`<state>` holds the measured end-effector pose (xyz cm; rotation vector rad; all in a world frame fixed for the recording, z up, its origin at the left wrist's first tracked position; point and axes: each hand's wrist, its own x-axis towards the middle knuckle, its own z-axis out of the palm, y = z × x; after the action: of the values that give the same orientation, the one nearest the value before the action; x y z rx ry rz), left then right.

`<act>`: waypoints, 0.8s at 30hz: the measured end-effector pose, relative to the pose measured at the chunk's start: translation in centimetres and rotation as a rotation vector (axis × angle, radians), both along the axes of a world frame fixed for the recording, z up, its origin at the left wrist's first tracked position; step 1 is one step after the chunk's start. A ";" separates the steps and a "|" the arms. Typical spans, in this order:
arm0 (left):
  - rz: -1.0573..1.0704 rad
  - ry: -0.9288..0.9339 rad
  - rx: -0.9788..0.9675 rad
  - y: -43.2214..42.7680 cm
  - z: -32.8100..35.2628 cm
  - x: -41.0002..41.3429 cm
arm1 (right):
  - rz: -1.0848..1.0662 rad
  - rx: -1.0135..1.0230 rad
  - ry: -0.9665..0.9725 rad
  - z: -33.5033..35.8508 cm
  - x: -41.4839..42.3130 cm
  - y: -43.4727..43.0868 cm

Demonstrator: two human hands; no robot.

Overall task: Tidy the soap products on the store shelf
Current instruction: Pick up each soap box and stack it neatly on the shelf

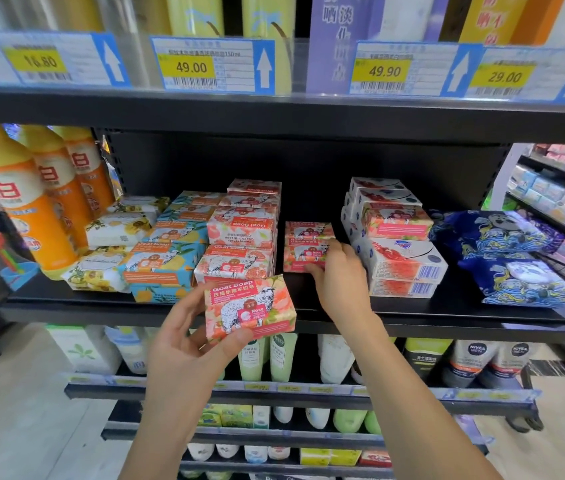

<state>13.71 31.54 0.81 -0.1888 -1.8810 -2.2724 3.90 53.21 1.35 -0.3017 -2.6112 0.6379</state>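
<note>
1. The black shelf [447, 308] carries, from the left, orange bottles [31, 216], yellow-flowered soap packs [114, 230] and blue goat-soap boxes [166, 265].
2. Pink goat-soap stacks [243, 233] stand mid-shelf, with a short pink stack [305, 244] beside them.
3. Further right are white soap boxes [402, 261], then dark blue patterned packs [516, 258].

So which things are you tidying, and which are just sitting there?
Job: rose soap in left hand, pink stack gripped by right hand, blue soaps.
Just there: orange bottles, price tags, tubes.

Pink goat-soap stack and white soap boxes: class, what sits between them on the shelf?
Head view: a short pile of pink soap bars, held by the right hand, bare shelf either side.
</note>
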 end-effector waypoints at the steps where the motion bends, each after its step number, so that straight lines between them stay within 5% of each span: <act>1: -0.003 -0.007 -0.002 0.0 0.0 0.0 | 0.006 -0.003 -0.001 0.1 0.1 0.0; 5: -0.017 -0.017 -0.010 0.2 -0.1 0.0 | 0.133 -0.128 0.167 0.9 4.0 0.3; 9: -0.057 -0.021 -0.042 0.4 -0.2 -0.3 | 0.506 -0.651 0.054 2.4 10.4 0.7; 20: -0.242 0.027 -0.193 2.4 -0.4 -0.7 | 0.519 -0.515 0.043 1.3 12.0 2.4; 24: -0.074 0.126 -0.467 1.7 -1.1 -0.8 | 0.459 -0.541 0.030 1.1 11.9 3.5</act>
<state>12.89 33.28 -0.33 -0.4595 -2.3340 -1.7746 15.83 56.67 2.48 0.1618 -2.4428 1.4932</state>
